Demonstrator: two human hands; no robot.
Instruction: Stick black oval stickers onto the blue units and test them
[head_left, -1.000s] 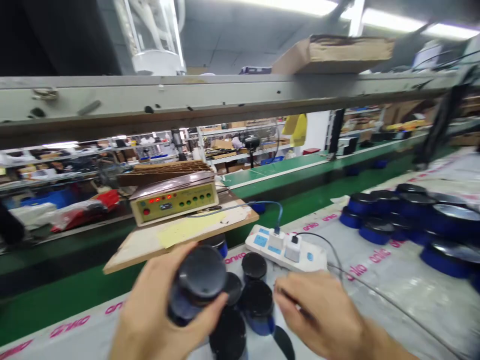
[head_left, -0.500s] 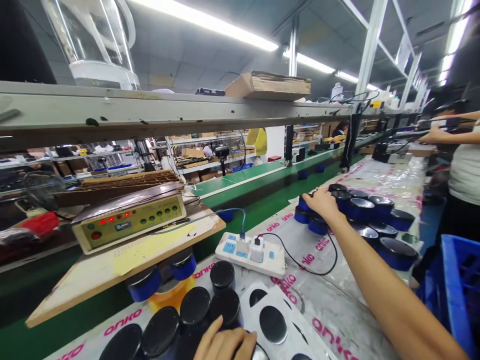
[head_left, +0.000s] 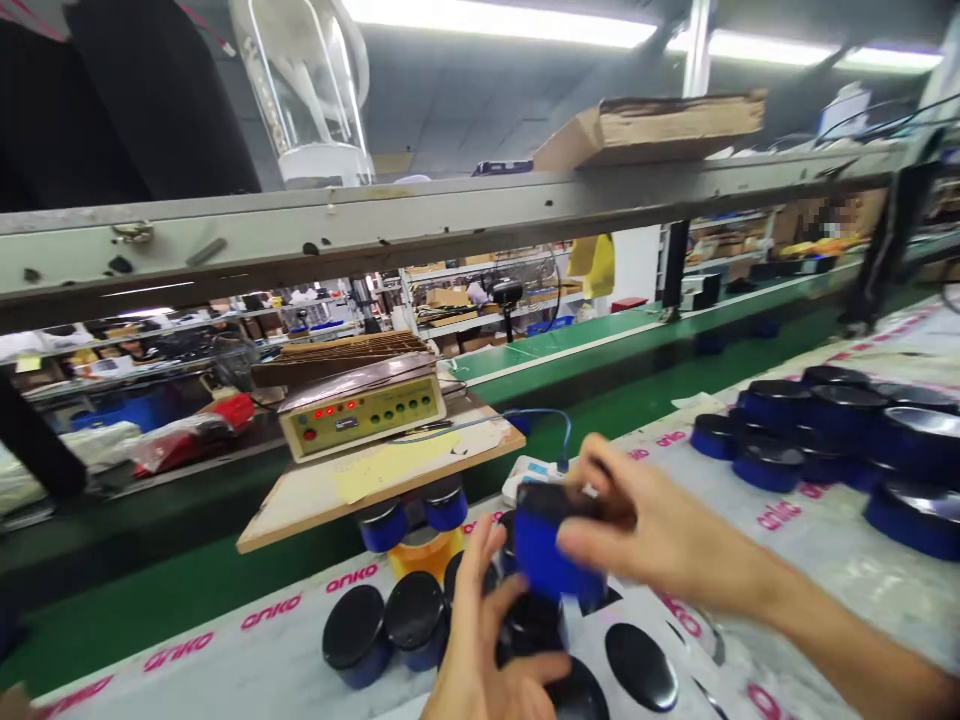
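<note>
My right hand (head_left: 645, 525) grips a round blue container with a black top (head_left: 551, 550), slightly blurred, in the middle of the view. Below and left of it, my left hand (head_left: 484, 655) is open with its fingers spread, and no hold on the container shows. Several like black-topped containers (head_left: 356, 630) stand around my left hand, some partly hidden by it. To the right lies a white sheet with black discs (head_left: 641, 665). Another group of blue containers (head_left: 769, 462), partly stacked, stands farther right.
A wooden board (head_left: 300, 510) bears a control box with red lights (head_left: 367, 405); an orange container (head_left: 427, 555) stands beneath it. A white power strip (head_left: 517, 475) is partly hidden behind the held container. Beyond runs a green conveyor (head_left: 637, 400), below a metal shelf (head_left: 450, 215).
My right hand has come back from the right-hand group with a blue container. My left hand has lifted off the near containers and spread its fingers. The view has swung left.
</note>
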